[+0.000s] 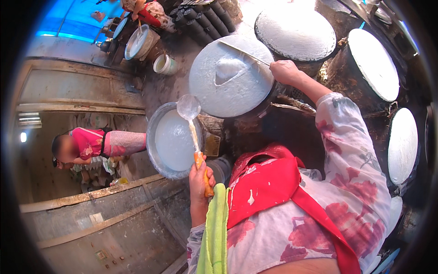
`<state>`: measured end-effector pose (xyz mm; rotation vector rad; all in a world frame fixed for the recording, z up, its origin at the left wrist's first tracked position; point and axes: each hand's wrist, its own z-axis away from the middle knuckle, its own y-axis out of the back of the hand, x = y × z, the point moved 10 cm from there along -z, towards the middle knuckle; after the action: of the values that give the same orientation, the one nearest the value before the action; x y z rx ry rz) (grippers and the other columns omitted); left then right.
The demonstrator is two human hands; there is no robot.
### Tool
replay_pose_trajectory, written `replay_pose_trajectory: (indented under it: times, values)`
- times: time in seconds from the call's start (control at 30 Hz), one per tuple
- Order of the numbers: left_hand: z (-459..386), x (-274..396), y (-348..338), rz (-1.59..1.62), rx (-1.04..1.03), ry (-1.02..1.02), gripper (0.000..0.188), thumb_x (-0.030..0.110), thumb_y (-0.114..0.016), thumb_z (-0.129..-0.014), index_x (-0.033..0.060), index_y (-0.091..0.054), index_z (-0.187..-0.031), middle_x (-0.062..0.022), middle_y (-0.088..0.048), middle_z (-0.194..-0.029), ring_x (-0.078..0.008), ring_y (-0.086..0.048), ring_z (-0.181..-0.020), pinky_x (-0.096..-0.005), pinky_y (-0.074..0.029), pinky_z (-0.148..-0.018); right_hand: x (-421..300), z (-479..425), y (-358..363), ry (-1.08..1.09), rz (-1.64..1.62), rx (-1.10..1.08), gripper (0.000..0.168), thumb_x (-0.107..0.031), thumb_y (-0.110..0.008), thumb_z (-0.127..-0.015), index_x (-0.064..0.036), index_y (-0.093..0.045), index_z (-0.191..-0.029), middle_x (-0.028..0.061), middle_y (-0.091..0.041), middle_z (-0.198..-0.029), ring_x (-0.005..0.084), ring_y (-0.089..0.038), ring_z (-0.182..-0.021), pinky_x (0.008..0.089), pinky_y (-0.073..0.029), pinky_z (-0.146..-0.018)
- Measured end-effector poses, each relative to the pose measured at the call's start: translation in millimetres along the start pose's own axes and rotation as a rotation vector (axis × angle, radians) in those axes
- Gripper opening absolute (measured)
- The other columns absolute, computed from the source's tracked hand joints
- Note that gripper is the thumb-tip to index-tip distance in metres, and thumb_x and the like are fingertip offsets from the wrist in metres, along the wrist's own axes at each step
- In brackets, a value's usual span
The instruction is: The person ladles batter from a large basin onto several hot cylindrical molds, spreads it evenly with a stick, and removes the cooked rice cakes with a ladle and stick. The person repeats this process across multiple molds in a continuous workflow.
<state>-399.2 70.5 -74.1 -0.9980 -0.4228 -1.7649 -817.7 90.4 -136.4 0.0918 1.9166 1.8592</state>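
Observation:
My left hand grips the orange handle of a ladle. The ladle's bowl hangs over the edge between a wide basin of white liquid and a round, white-covered cooking surface. My right hand holds a thin flat stick, which lies across the far right part of that surface. Near its middle, a thin white sheet is bunched up around a roughly triangular opening. I cannot tell whether the stick is under the sheet.
More round white-topped drums curve around my right side. Stacked dark cylindrical briquettes stand at the back. A small bucket and another batter basin sit beyond. A green towel hangs at my front. One person appears at left, another at the back.

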Motion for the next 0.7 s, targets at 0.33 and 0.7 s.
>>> replay_pose_trajectory:
  times: [0.33, 0.7]
  values:
    - [-7, 10, 9, -0.159, 0.015, -0.016, 0.03, 0.024, -0.045, -0.095, 0.0066, -0.043, -0.119, -0.0021, -0.043, -0.063, -0.0089, -0.04, -0.042, -0.0217, -0.034, -0.039, -24, -9, 2, 0.16, 0.168, -0.102, 0.015, -0.009, -0.052, -0.074, -0.002, -0.064, -0.08, 0.0143, -0.066, -0.074, 0.027, -0.067, -0.071, 0.0379, -0.052, -0.061]
    - [-48, 30, 8, -0.332, -0.061, -0.065, 0.024, 0.02, -0.049, -0.092, 0.0037, -0.044, -0.109, -0.0028, -0.045, -0.063, -0.0093, -0.042, -0.04, -0.0212, -0.036, -0.037, 30, 78, 2, -0.178, 0.093, 0.262, 0.01, -0.01, -0.048, -0.08, -0.004, -0.057, -0.078, 0.0117, -0.063, -0.067, 0.027, -0.065, -0.065, 0.0386, -0.052, -0.055]
